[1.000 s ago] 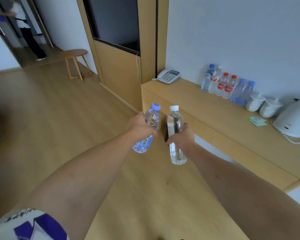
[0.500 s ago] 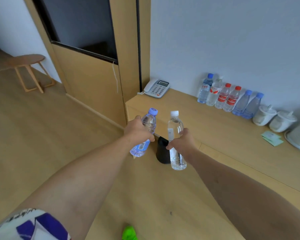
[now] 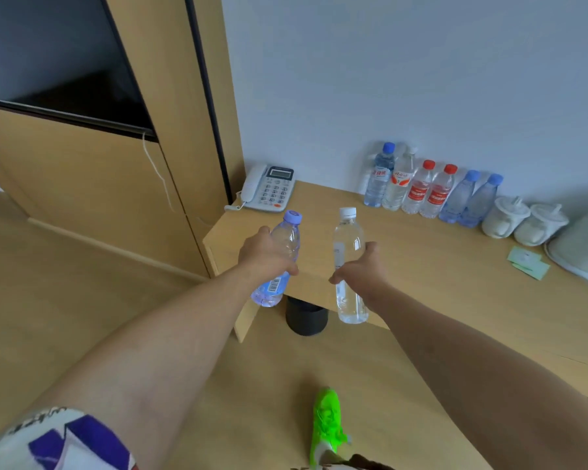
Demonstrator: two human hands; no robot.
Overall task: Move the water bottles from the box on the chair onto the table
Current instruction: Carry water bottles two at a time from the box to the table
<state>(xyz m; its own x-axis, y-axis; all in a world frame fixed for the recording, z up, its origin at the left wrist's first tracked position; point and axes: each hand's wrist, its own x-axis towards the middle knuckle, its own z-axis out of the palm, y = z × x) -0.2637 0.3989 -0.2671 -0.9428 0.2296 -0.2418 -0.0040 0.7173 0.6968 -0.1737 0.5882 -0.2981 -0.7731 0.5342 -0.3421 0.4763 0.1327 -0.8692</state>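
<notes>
Both bottles now hang nearer the long light-wood table (image 3: 438, 266) than half a second ago, and we see its near edge run right behind our hands. Our left hand (image 3: 263, 254) has its fingers curled round the middle of the clear plastic bottle with the lilac cap (image 3: 279, 262), which tilts with its cap leaning right and its barcode label showing below the thumb. Beyond that hand, at the table's far left corner, sits the white desk telephone with grey keys (image 3: 269, 188). Below and between our hands, a dark round bin (image 3: 306, 317) stands on the floor under the table edge. Our right hand (image 3: 360, 271) clamps the clear plastic bottle with the white cap (image 3: 348, 266), held almost upright, its base lower than the tabletop's edge. Both bottles are in the air, just apart from each other, neither touching the table. Beyond the right hand, six bottles (image 3: 428, 191) with blue, white and red caps stand in a row against the wall. Right of them sit two white lidded cups (image 3: 523, 220) and a white kettle (image 3: 581, 245). Beneath our right forearm, a bright green shoe (image 3: 326, 422) shows on the wooden floor.
</notes>
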